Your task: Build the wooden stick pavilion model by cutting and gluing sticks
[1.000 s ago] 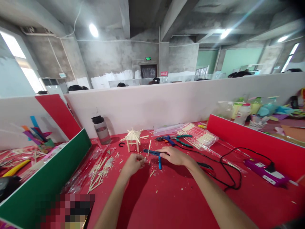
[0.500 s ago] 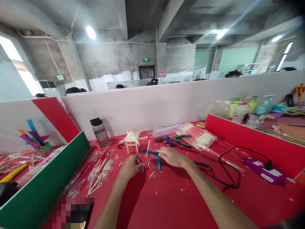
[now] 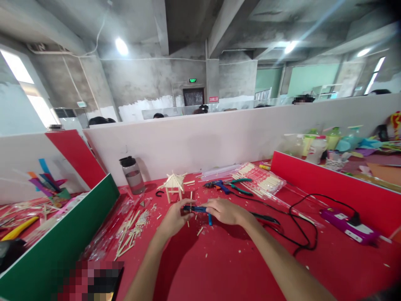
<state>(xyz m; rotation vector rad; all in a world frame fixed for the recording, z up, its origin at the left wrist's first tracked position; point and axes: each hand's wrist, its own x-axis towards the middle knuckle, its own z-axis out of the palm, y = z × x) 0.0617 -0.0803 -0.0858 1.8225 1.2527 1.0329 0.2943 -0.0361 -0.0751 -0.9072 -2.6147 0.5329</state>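
Note:
My right hand point(image 3: 224, 210) is closed around a blue plier-like tool point(image 3: 198, 209), its jaw end pointing left and one blue handle sticking down toward the table. A thin pale wooden stick point(image 3: 191, 195) stands up across the tool's jaw end. The thumb and fingers of my left hand point(image 3: 176, 215) close around the stick there, partly covering the jaws. Just behind my left hand is a small pavilion model point(image 3: 174, 184) of wooden sticks, with a pointed roof on legs.
Stick offcuts and a stick pile point(image 3: 128, 236) lie left. Behind are a glue gun point(image 3: 221, 185), green-handled pliers point(image 3: 241, 186) and bagged sticks point(image 3: 263, 177). A water bottle point(image 3: 131, 175) stands by the white partition. A black cord runs to a purple power strip point(image 3: 347, 225).
My left hand has moved up and right to the tool's jaw end. The tool, in my right hand, has shifted slightly down and left, and its upright stick has moved left.

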